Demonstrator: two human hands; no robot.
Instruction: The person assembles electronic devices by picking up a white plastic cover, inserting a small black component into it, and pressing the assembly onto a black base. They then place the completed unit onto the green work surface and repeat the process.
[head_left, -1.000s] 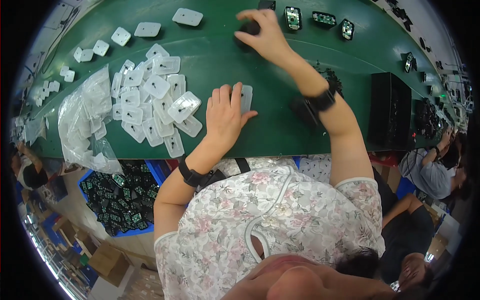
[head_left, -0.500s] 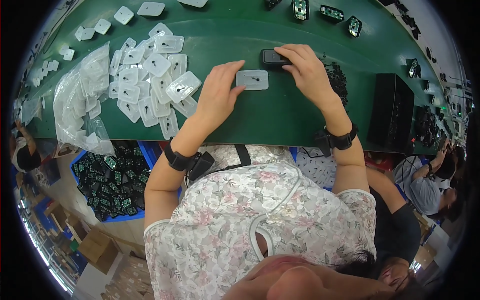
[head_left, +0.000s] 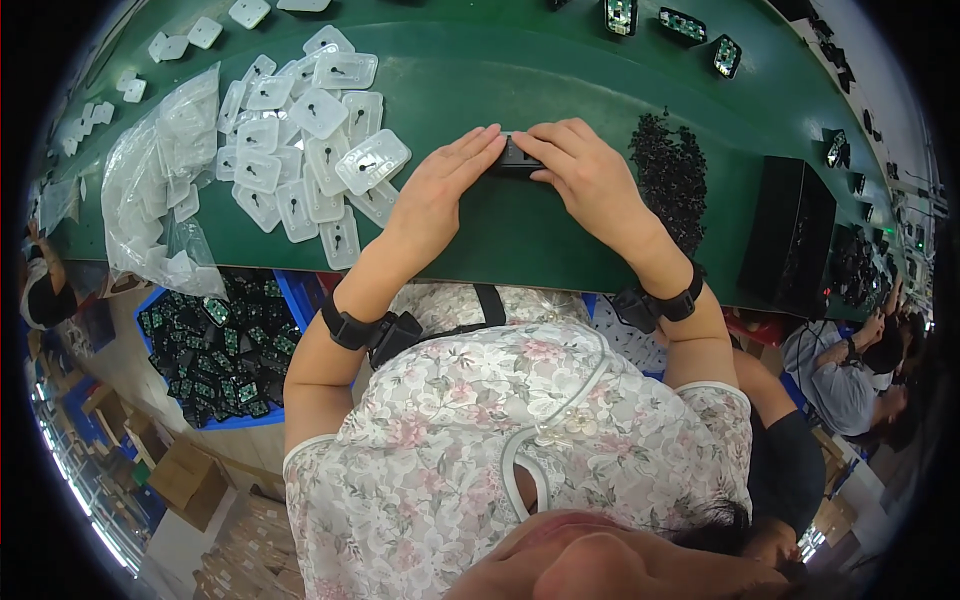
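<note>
A small black plastic case (head_left: 517,160) lies on the green table in front of me, held between both hands. My left hand (head_left: 437,188) has its fingers closed together against the case's left end. My right hand (head_left: 588,172) grips the right end, fingers bent over the top and thumb at the near side. The white plate with a dark keyhole-shaped mark that lay here is no longer visible; the case and fingers cover its place. A heap of similar white plastic plates (head_left: 322,114) lies left of my left hand. A pile of tiny black parts (head_left: 668,178) lies right of my right hand.
A clear plastic bag (head_left: 150,190) lies left of the heap. A black box (head_left: 787,225) stands at the right. Opened cases with green circuit boards (head_left: 682,26) line the far side. A blue bin (head_left: 292,300) of circuit boards is below left. Other people sit nearby.
My right hand has brought the black case left and nearer, over the white plate's place. My left hand has closed in on its left end. The whole view has shifted slightly.
</note>
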